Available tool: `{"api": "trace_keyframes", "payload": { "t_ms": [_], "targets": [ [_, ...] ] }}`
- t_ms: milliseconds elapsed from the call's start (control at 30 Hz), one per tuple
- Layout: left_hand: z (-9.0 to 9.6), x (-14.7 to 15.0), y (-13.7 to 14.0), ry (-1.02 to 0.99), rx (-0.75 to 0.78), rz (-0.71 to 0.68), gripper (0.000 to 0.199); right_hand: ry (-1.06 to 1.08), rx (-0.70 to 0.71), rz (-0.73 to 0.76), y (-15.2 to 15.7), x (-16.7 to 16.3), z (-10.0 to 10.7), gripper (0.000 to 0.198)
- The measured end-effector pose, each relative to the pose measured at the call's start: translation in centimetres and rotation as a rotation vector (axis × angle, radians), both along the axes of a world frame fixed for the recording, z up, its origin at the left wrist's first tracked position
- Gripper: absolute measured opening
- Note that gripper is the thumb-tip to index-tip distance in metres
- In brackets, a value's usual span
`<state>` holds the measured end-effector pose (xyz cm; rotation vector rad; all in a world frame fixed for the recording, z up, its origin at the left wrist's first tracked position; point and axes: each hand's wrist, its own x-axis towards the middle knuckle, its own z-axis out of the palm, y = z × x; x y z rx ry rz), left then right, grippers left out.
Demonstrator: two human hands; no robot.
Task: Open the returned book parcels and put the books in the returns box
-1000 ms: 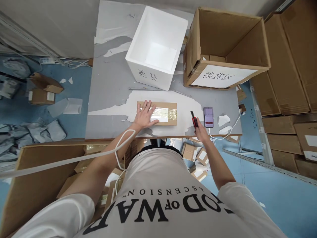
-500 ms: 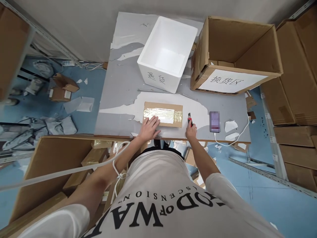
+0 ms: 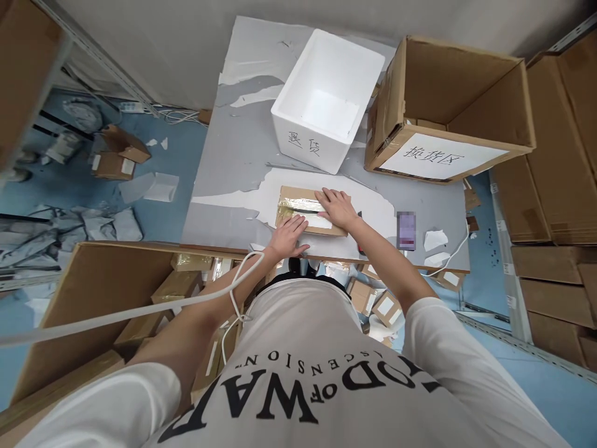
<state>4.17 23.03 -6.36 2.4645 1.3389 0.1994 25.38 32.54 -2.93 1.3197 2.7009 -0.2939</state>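
Note:
A taped cardboard box (image 3: 321, 228) with a white label lies near the table's front edge. A dark slit runs lengthwise along its top. My left hand (image 3: 289, 236) rests on the box's near left part, fingers stretched out. Over its right end lies my right hand (image 3: 337, 208), fingers spread and thumb close to the slit; whether the thumb tip is inside, I cannot tell. Partly hidden by my right forearm, a red and black utility knife (image 3: 360, 249) lies on the table, out of my hand.
Behind the box stand a white foam box (image 3: 305, 149) and a large open carton (image 3: 387, 134). A phone (image 3: 407, 231) on a cable and paper scraps (image 3: 435, 239) lie right. A big carton of parcels (image 3: 116, 267) stands left below the table. A white tube (image 3: 153, 311) crosses my left arm.
My right hand has let go of the utility knife and moved left onto the box. The slit in the box top now shows as a dark gap. My left hand stays on the box.

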Motion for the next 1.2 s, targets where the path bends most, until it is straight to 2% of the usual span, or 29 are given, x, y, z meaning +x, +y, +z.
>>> {"api": "trace_keyframes", "payload": {
  "t_ms": [100, 200, 300, 367, 433, 500, 600, 667, 767, 800, 900, 1033, 1133, 1200],
  "targets": [
    [-0.1, -0.2, -0.2, 0.003, 0.007, 0.000, 0.077, -0.062, 0.004, 0.026, 0.5, -0.4, 0.6, 0.052],
    [-0.3, -0.4, -0.8, 0.004, 0.013, -0.015, 0.077, -0.056, -0.098, -0.015, 3.2, 0.3, 2.5, 0.042],
    [-0.5, -0.5, -1.4, 0.001, 0.013, -0.024, 0.075, -0.042, -0.149, -0.145, 7.1, 0.7, 3.9, 0.050],
    [-0.5, -0.4, -1.7, 0.000, 0.015, -0.015, 0.075, -0.049, -0.151, -0.252, 8.8, 0.5, 3.6, 0.053],
    [-0.4, -0.3, -1.7, -0.011, 0.024, -0.005, 0.072, -0.016, -0.148, -0.365, 9.2, 0.1, 2.4, 0.048],
    [-0.1, -0.4, -1.4, -0.032, 0.027, 0.001, 0.068, 0.103, -0.076, -0.422, 8.3, -0.2, 1.2, 0.045],
    [0.8, -1.7, -0.1, -0.059, 0.005, 0.001, 0.064, 0.265, 0.103, -0.372, 5.7, 0.4, 0.9, 0.046],
    [1.5, -3.4, 1.5, -0.059, 0.004, 0.006, 0.070, 0.287, 0.136, -0.227, 3.4, 1.2, 1.5, 0.045],
    [2.2, -6.4, 4.5, -0.040, 0.005, 0.002, 0.096, 0.230, 0.037, 0.071, 0.1, 2.0, 2.4, 0.046],
    [2.4, -7.3, 5.5, -0.034, -0.012, -0.019, 0.104, 0.185, -0.008, 0.111, -0.8, 2.1, 2.6, 0.050],
    [2.5, -8.9, 7.8, -0.006, -0.096, -0.090, 0.114, 0.026, -0.119, 0.023, -2.2, 1.5, 2.5, 0.063],
    [2.5, -8.8, 8.9, 0.051, -0.129, -0.102, 0.106, -0.078, -0.200, -0.083, -2.7, 0.5, 2.9, 0.045],
    [2.4, -8.0, 9.1, 0.082, -0.114, -0.095, 0.103, -0.098, -0.074, -0.084, -4.2, 0.6, 3.3, 0.021],
    [2.3, -7.4, 9.1, 0.093, -0.098, -0.069, 0.101, -0.118, 0.038, -0.049, -6.1, 1.2, 2.9, 0.027]
  ]
}}
